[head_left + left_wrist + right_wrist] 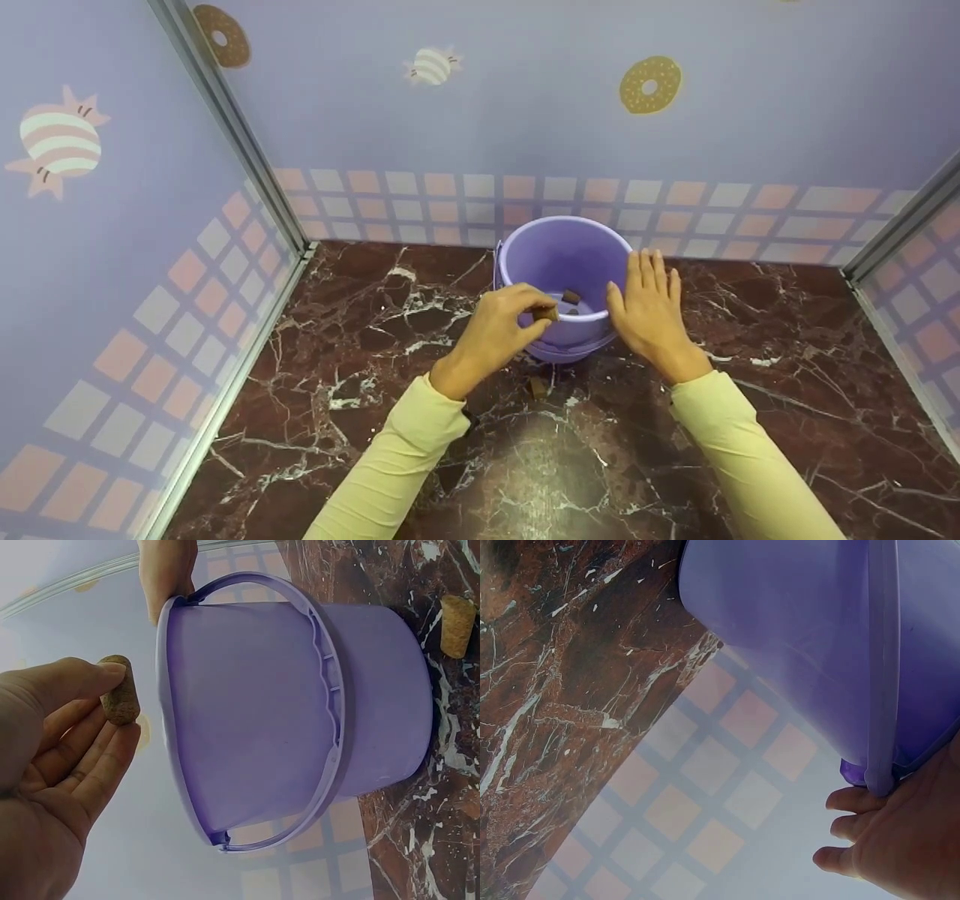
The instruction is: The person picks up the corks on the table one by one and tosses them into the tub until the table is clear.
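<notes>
A purple bucket [566, 330] stands upright on the dark marbled surface, close to the back wall. Over its near rim, my left hand [504, 319] pinches a cork [120, 690] between thumb and fingers. My right hand [651, 311] rests against the right side of the rim with its fingers straight. Inside the bucket lies a brown cork [571, 297], with another piece beside it partly hidden by the rim. One more cork [537, 388] sits on the surface in front of the bucket. The bucket's handle [334, 690] hangs down on the near side.
Light purple walls with printed sweets and pink-and-white squares enclose the left, back and right. A metal corner post [247, 142] rises at the back left. The marbled surface [360, 465] extends around the bucket toward the front.
</notes>
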Demonstrator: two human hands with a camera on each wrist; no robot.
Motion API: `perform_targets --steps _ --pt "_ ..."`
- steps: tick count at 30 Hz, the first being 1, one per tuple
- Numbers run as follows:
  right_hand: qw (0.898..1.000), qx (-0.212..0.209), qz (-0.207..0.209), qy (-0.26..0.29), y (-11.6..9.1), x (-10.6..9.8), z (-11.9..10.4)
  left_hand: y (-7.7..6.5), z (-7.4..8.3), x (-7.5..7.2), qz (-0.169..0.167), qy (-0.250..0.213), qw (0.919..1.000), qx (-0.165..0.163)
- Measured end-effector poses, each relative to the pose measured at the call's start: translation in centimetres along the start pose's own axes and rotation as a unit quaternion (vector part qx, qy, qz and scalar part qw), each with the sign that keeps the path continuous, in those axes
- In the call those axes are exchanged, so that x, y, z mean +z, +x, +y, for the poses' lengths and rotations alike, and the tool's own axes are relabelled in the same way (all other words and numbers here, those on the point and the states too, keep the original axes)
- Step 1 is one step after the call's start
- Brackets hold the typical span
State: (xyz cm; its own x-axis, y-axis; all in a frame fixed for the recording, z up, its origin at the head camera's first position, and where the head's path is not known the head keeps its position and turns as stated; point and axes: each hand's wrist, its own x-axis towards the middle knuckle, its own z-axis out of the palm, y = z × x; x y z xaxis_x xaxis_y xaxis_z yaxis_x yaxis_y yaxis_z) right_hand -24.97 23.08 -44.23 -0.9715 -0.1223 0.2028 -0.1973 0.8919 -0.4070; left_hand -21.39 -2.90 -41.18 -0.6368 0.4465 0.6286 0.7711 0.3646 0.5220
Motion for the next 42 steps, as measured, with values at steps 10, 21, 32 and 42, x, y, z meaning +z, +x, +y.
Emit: perform_targets --steps 10,21,32,42 --pt "1.000 0.000 0.001 0.001 -0.2 -0.1 -0.2 0.6 -0.1 -0.2 0.003 0.013 0.9999 0.006" --pt "1.000 0.000 -0.005 0.000 -0.2 -0.1 0.0 1.5 -0.4 -0.1 -0.005 0.015 0.9998 -0.009" --pt "1.000 -0.001 -0.007 -0.002 0.0 -0.1 0.0 2.5 -0.6 0.0 -0.009 0.026 0.9992 -0.029" --pt "1.000 0.001 -0.007 -0.005 -0.1 -0.2 -0.1 3.2 -1.5 0.4 -0.004 0.011 0.9989 -0.045"
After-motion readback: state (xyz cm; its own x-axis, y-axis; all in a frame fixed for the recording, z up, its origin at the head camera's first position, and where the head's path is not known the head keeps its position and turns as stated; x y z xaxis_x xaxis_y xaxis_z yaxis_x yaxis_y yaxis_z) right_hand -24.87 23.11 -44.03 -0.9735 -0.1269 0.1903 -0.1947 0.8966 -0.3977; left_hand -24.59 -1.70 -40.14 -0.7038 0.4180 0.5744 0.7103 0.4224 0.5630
